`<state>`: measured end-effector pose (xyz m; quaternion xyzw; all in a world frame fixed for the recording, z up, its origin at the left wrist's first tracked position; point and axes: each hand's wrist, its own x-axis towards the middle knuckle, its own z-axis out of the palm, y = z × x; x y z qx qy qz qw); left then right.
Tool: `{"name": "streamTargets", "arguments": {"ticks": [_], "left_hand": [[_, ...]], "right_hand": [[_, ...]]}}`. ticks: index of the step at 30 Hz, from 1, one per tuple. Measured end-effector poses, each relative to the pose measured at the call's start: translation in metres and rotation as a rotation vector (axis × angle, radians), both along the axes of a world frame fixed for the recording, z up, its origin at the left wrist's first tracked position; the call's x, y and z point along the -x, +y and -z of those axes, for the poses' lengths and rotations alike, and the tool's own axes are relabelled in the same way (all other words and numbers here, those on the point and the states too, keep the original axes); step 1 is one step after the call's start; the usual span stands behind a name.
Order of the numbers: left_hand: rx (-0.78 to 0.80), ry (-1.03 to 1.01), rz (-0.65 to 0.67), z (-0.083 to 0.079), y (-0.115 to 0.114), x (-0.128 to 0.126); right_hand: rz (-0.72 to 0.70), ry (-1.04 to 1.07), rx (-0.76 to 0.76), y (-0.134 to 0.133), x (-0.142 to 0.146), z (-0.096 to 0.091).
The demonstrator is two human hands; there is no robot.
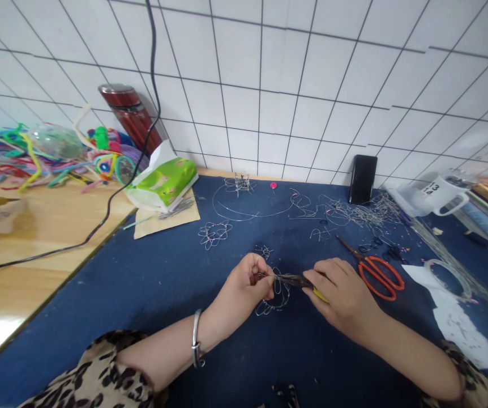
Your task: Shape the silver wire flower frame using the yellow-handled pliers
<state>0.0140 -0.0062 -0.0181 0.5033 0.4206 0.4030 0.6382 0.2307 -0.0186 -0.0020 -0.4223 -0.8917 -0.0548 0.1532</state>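
Observation:
My left hand [244, 292] pinches a thin wire piece [278, 306], bent into loops with small pink beads along it. In my right hand [346, 297] is a pair of pliers [292, 280] with a yellow handle, most of it covered by my fingers. The dark jaws reach left and meet the wire close to my left fingertips; whether they clamp it I cannot tell. Just beyond my left hand lies a small wire shape [264, 251]. Farther off, to the left, rests a flower-shaped wire loop [215, 233].
Orange-handled scissors [380, 277] lie right of my right hand, near a tangle of wire [354, 212]. A phone [362, 179] leans on the tiled wall beside a white mug [437, 192]. At left are a tissue pack [165, 181], a red thermos [131, 116] and a black cable [114, 198].

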Motion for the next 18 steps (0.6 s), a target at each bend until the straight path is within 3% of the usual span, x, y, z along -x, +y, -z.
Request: {"name": "streamTargets", "arguments": {"ticks": [12,18], "left_hand": [[-0.028,0.033,0.012,0.0027,-0.0002,0.0001],[-0.049,0.073,0.039,0.0039,0.0011,0.0003]], "right_hand": [[-0.025,-0.067,-0.139,-0.0006,0.0013,-0.0011],[-0.078,-0.085,-0.136,0.002,-0.0033,-0.0008]]}}
